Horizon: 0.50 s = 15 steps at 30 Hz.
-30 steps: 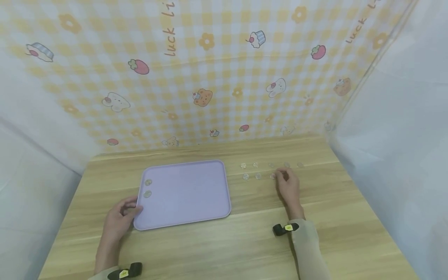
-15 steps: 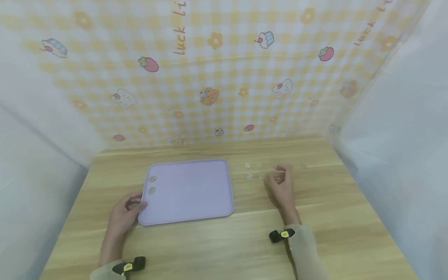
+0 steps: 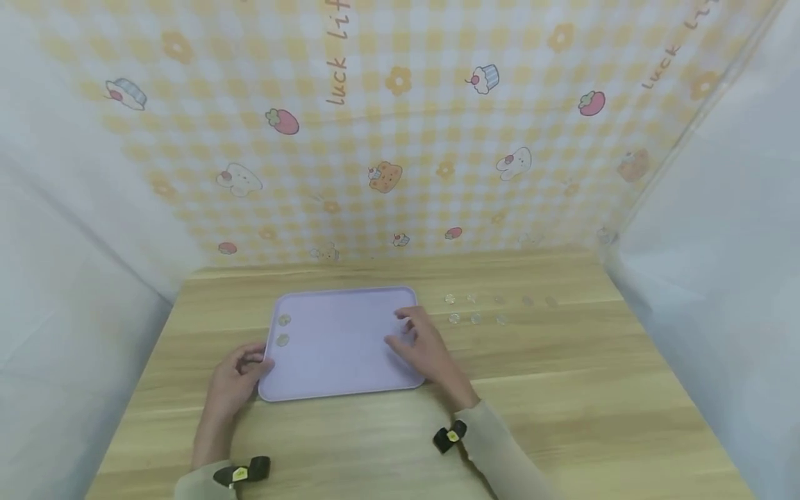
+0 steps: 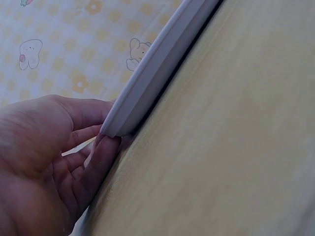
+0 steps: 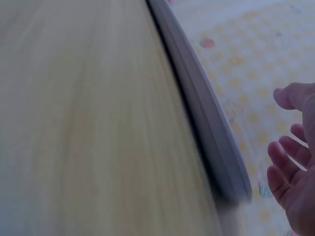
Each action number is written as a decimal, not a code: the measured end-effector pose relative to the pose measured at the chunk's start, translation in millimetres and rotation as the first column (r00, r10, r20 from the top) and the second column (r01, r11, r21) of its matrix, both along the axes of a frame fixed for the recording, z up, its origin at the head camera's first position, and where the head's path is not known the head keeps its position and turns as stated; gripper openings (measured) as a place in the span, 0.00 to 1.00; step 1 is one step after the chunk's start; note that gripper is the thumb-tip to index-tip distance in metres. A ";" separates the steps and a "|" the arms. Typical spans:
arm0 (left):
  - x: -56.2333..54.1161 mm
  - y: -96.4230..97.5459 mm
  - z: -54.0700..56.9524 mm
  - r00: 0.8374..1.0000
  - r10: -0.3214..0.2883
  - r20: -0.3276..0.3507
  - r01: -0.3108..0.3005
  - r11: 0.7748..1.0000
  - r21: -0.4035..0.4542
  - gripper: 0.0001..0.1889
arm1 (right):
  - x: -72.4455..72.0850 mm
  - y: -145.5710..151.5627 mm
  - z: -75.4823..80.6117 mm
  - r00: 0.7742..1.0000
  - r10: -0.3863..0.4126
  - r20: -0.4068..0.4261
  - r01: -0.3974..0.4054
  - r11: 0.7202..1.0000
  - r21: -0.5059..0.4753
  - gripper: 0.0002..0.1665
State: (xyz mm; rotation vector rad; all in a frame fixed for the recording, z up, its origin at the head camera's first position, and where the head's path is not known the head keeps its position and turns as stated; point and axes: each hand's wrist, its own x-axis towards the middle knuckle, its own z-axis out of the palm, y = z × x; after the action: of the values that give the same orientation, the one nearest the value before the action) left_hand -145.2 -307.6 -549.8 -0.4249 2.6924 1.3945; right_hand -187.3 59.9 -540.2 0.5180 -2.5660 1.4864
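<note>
A pale purple tray (image 3: 344,347) lies on the wooden table. My left hand (image 3: 232,385) pinches its left rim; the left wrist view shows fingers of the left hand (image 4: 44,152) on both sides of the tray edge (image 4: 142,78). Two small round discs, an upper disc (image 3: 284,320) and a lower disc (image 3: 282,340), rest near the tray's left side. Above the tray's right part is my right hand (image 3: 428,347), thumb and fingers apart. The right wrist view shows nothing between the fingers of the right hand (image 5: 298,162).
Right of the tray, several clear round discs lie in two rows, among them a back-row disc (image 3: 450,299) and a front-row disc (image 3: 476,319). A yellow checked cloth (image 3: 387,139) hangs behind the table (image 3: 562,389). White sheets (image 3: 719,264) stand at both sides.
My right hand has moved left from the rows of discs to above the tray's right part, and its fingers have spread. The left hand stays on the rim. The head view has shifted slightly.
</note>
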 end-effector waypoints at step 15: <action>1.7 0.7 5.4 0.991 -0.132 0.017 0.133 0.990 -0.045 0.26 | 12.9 -115.4 8.3 0.956 0.228 0.183 -0.259 0.952 0.165 0.20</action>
State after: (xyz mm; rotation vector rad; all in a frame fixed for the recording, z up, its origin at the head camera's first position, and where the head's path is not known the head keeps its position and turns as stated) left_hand -143.4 -306.9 -544.4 -0.2518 2.6909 1.2923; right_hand -174.3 -55.5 -531.9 0.7972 -2.8777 1.4167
